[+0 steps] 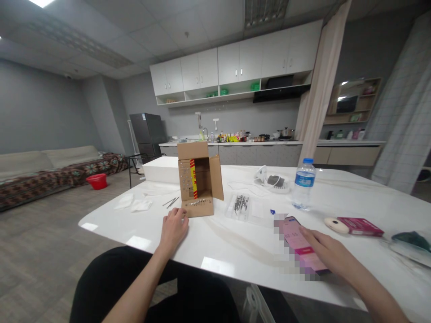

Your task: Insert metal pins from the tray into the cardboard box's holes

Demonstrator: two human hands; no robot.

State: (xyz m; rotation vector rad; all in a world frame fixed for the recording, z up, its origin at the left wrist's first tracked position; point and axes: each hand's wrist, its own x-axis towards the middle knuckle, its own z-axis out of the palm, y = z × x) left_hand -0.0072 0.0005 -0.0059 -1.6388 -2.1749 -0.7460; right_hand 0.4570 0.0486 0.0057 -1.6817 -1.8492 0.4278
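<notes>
My left hand (175,226) rests on the white table with loosely bent fingers, its fingertips by the corner of a cardboard box's lower flap. The open cardboard box (186,181) stands on its side, with small shiny pieces on its side panel and in a row on the lower flap. In my right hand (321,244) is a smartphone (298,237) with a lit pink screen, low over the table; its edges are partly blurred out. Between the hands lies a clear plastic case (240,206) with small metal pieces in it.
A water bottle (304,184) stands behind the phone. To its right lie a dark pink box (362,226) and a cream oval object (335,224). Left of the cardboard box are thin metal tools (170,202) and white tissues (140,205). A white cabled device (276,181) sits farther back.
</notes>
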